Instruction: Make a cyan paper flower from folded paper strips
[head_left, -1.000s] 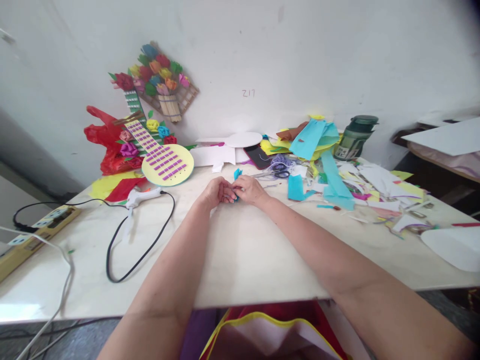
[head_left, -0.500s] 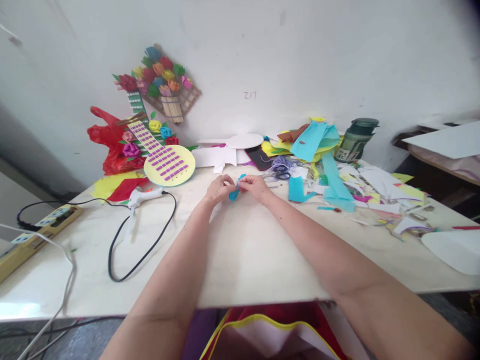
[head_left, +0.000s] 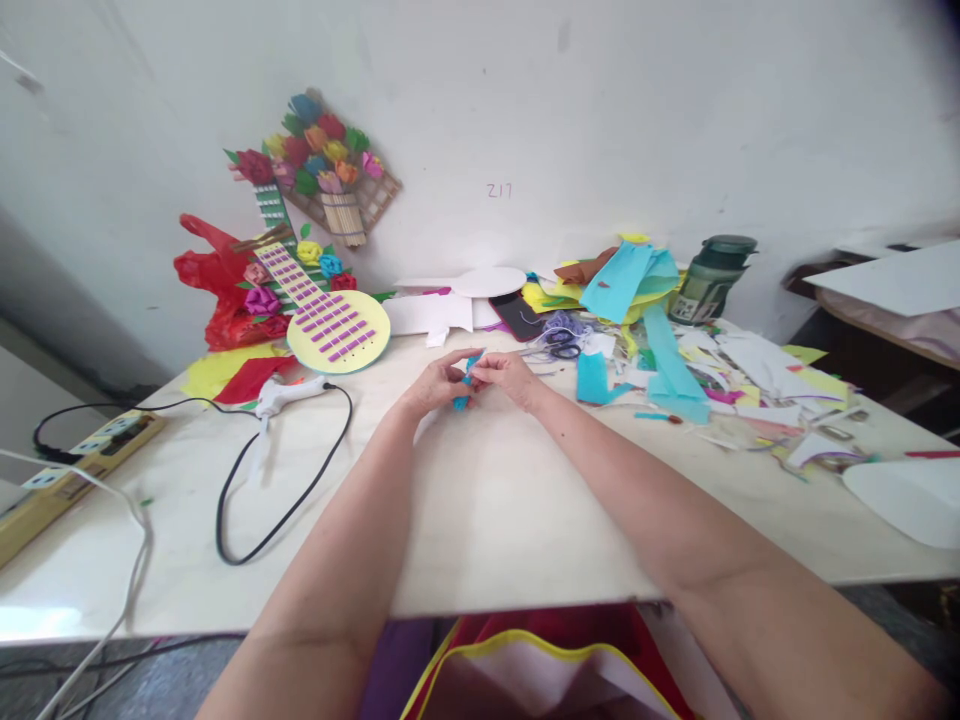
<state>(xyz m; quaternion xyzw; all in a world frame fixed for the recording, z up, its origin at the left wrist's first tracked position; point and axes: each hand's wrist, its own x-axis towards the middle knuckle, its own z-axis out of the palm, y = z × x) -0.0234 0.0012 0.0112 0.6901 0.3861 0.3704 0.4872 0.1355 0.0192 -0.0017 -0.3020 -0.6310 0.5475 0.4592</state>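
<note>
Over the middle of the table, a small piece of blue crepe paper [head_left: 463, 402] is pinched between both hands. My left hand [head_left: 436, 384] has its fingers closed around the paper's left side. From the right, my right hand [head_left: 507, 374] pinches its upper part with thumb and forefinger. The paper looks crumpled or folded, and the fingers cover much of it. Dark-handled scissors [head_left: 564, 346] lie just beyond my right hand, and wider strips of blue crepe paper [head_left: 592, 378] are to its right.
A white glue gun [head_left: 279, 397] with a looped black cord lies left, near a power strip [head_left: 82, 462]. A yellow paper guitar shape [head_left: 339, 332] leans behind it. Paper scraps [head_left: 765, 365] cover the right side, with a green bottle [head_left: 714, 280] at the back.
My left hand has turned slightly and its fingers have closed in toward my right hand. The blue paper now appears more upright and narrower, with the hands closer together.
</note>
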